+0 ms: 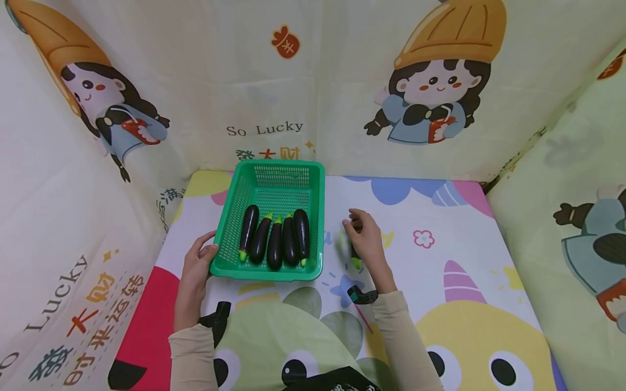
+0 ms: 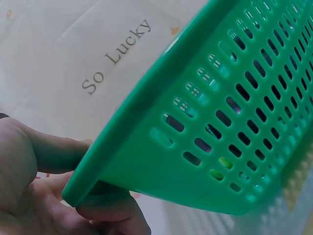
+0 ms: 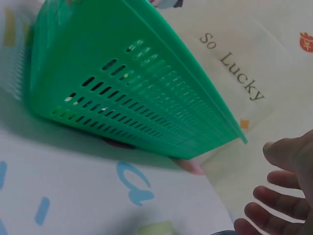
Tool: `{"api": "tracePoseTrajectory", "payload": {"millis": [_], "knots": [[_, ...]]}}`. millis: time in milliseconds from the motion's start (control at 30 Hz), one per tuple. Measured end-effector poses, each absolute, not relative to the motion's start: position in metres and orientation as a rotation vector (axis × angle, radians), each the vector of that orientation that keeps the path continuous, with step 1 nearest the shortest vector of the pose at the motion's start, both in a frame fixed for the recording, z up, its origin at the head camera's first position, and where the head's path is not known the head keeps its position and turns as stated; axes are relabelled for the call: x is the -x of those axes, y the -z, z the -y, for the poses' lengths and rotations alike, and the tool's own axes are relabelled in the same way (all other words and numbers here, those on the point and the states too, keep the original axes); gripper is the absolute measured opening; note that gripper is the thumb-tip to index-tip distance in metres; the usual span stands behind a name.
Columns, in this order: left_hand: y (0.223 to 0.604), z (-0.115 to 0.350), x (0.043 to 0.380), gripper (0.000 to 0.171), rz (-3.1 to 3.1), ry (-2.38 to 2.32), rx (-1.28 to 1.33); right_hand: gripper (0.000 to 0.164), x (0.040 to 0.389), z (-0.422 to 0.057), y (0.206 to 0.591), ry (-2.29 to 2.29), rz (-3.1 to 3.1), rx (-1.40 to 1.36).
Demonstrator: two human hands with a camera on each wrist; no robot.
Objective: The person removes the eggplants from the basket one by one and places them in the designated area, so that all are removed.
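A green plastic basket (image 1: 318,217) with slotted walls holds several dark purple eggplants (image 1: 275,244) side by side, their green stem ends pointing different ways. My left hand (image 1: 194,271) grips the basket's near left corner, with the thumb over the rim (image 2: 122,117) and fingers beneath it. Right of the basket, my right hand (image 1: 365,239) hovers over another eggplant (image 1: 356,263), which is mostly hidden under the hand. In the right wrist view the right hand's fingers (image 3: 279,200) are spread and loosely bent, with nothing between them.
A printed cloth (image 1: 391,271) with cartoon figures covers the table. Pale printed curtains (image 1: 342,108) enclose the back and both sides, with the back one just behind the basket. Dark bands with small devices (image 1: 363,296) sit on both wrists.
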State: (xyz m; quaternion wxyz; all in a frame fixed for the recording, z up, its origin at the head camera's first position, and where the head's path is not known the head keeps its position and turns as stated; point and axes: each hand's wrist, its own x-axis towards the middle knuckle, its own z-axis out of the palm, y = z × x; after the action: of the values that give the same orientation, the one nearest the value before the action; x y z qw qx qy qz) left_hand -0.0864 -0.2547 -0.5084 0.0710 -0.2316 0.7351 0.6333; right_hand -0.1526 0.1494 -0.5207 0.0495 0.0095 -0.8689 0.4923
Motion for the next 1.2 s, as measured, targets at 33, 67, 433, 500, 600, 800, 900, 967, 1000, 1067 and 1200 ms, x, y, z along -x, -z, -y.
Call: {"api": "tracePoseTrajectory", "payload": {"millis": [33,67,433,500,600,800,900,967,1000,1067,1200], "knots": [[0.509,0.255,0.086,0.054,-2.211,-1.904,0.699,0.046,0.153,-0.148,0.521,-1.498,2.639,-0.049],[0.509,0.254,0.086,0.054,-2.211,-1.904,0.700,0.046,0.153,-0.147,0.522,-1.495,2.631,-0.070],[0.509,0.255,0.085,0.053,-2.200,-1.920,0.694,0.048,0.146,-0.127,0.524,-1.283,2.616,-0.393],[0.508,0.255,0.086,0.053,-2.195,-1.922,0.697,0.048,0.145,-0.123,0.524,-1.247,2.604,-0.446],[0.507,0.255,0.086,0.054,-2.191,-1.919,0.701,0.049,0.144,-0.118,0.524,-1.193,2.586,-0.529],[0.507,0.255,0.087,0.055,-2.196,-1.911,0.691,0.052,0.146,-0.111,0.524,-1.033,2.592,-0.685],[0.507,0.255,0.088,0.054,-2.196,-1.915,0.693,0.053,0.149,-0.109,0.524,-0.920,2.590,-0.766],[0.507,0.254,0.088,0.054,-2.195,-1.919,0.692,0.053,0.151,-0.107,0.523,-0.850,2.585,-0.810],[0.508,0.254,0.087,0.054,-2.196,-1.920,0.691,0.053,0.153,-0.106,0.522,-0.823,2.583,-0.827],[0.508,0.254,0.087,0.054,-2.195,-1.927,0.685,0.052,0.155,-0.104,0.520,-0.775,2.587,-0.854],[0.508,0.254,0.086,0.053,-2.190,-1.938,0.687,0.050,0.162,-0.101,0.514,-0.680,2.637,-0.909]]}}
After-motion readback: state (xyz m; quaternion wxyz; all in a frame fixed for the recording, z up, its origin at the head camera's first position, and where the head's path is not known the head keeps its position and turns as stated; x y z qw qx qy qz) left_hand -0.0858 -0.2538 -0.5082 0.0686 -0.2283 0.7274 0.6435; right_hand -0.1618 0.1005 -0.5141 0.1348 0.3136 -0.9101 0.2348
